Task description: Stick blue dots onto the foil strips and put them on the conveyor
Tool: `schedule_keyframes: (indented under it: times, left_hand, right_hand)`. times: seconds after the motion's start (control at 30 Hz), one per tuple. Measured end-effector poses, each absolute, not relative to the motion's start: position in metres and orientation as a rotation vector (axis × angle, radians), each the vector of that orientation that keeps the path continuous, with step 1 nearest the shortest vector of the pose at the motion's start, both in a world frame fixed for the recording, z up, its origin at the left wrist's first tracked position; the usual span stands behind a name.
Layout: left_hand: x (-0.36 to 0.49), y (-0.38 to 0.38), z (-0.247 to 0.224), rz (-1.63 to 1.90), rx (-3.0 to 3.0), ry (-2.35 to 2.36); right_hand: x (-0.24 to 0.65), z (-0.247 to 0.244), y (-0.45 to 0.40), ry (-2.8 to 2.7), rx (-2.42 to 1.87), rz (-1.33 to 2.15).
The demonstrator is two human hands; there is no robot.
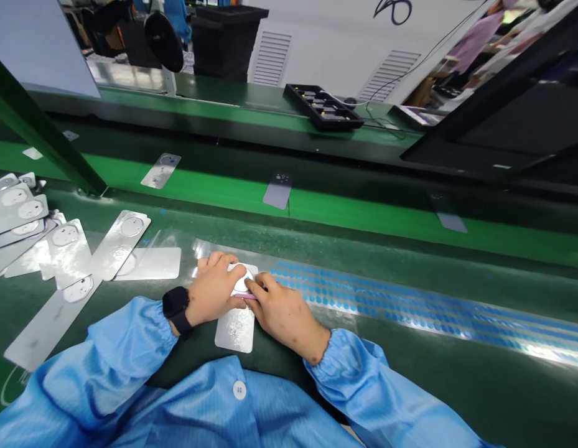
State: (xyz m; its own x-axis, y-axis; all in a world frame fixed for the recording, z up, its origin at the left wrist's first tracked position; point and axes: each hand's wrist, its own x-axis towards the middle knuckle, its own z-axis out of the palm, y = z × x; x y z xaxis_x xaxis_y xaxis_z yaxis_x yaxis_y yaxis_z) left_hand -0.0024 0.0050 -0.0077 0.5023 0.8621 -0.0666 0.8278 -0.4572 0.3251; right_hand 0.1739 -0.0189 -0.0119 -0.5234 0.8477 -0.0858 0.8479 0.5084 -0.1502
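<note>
A silver plate (234,333) is laid on the green counter (503,392), its upper end partly covered by the left hand (214,287) and right hand (285,311). The hands are brought together over a white round part (242,280); whether it is gripped or merely pressed cannot be told. A blue-dotted strip (340,291) is spread rightward. White markings (11,386) at lower left cannot be read.

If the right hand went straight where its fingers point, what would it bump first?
The right hand would probably meet the round white piece first, then the left hand, though depth is unclear.
</note>
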Motion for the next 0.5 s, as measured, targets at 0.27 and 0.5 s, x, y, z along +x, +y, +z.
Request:
schedule_keyframes:
  times: [0.27,0.5]
  left_hand:
    - [0.0010,0.0092,-0.0072,0.132,2.376,1.443]
    - [0.0029,0.0119,-0.0055,0.104,2.354,1.470]
  right_hand:
    - [0.1758,-0.0084,-0.0179,2.736,1.523,-0.249]
    - [0.1720,-0.0066,-0.0179,2.672,1.549,-0.296]
